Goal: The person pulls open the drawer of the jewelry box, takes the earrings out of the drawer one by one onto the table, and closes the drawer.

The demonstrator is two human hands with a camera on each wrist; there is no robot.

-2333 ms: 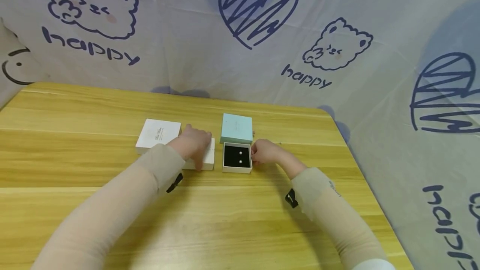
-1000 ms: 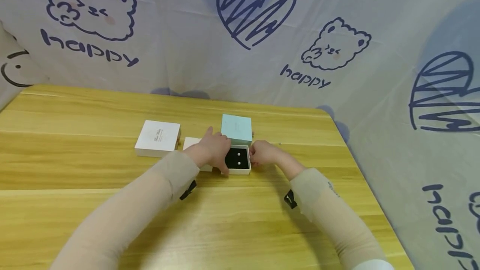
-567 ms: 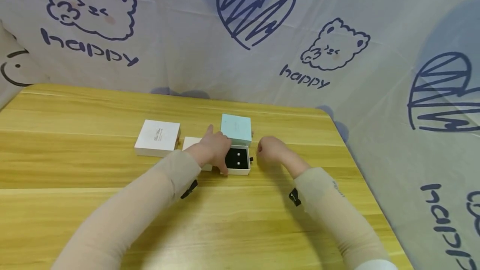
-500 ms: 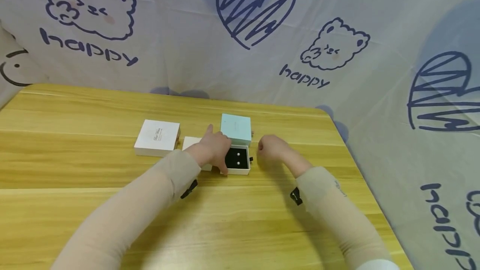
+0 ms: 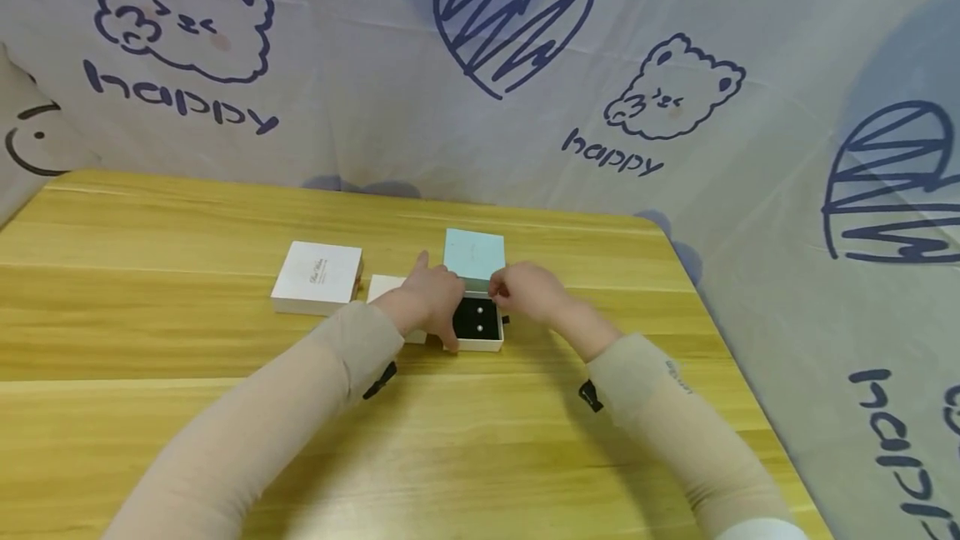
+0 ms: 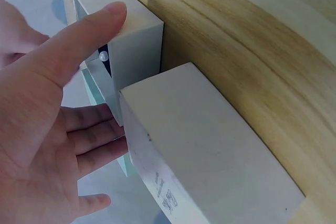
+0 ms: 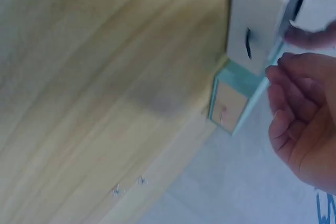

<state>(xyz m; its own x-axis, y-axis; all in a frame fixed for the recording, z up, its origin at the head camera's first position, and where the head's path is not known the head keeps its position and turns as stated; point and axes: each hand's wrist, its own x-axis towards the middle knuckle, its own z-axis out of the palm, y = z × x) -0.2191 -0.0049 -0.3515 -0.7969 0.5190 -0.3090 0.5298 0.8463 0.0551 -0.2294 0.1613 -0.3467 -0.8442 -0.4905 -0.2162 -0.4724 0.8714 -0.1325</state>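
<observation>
Two long beige cloth sleeves (image 5: 255,432) reach across the yellow wood-grained worktop (image 5: 480,457) from its near side. The left hand (image 5: 426,294) grips the left end of an open square white cardboard box (image 5: 480,346), thumb against its near wall and fingers along its far side. Inside is a black insert (image 5: 467,317) bearing two small white pearl-like studs (image 5: 480,327); a black ribbon tab (image 7: 249,43) sticks out of the right wall. Just beside its left end, partly under the left wrist, sits a closed white cardboard box (image 6: 197,129). The right hand (image 5: 531,290) is at the open box's far right corner, fingers curled, tips close together; I cannot tell whether they pinch anything. Right behind lies a closed square pale-teal box (image 5: 474,255), and further left a wider flat white box with fine lettering (image 5: 317,277), both towards the worktop's far edge. Beyond that edge hangs pale cloth (image 5: 360,123) printed with dark-blue bears and hearts.
</observation>
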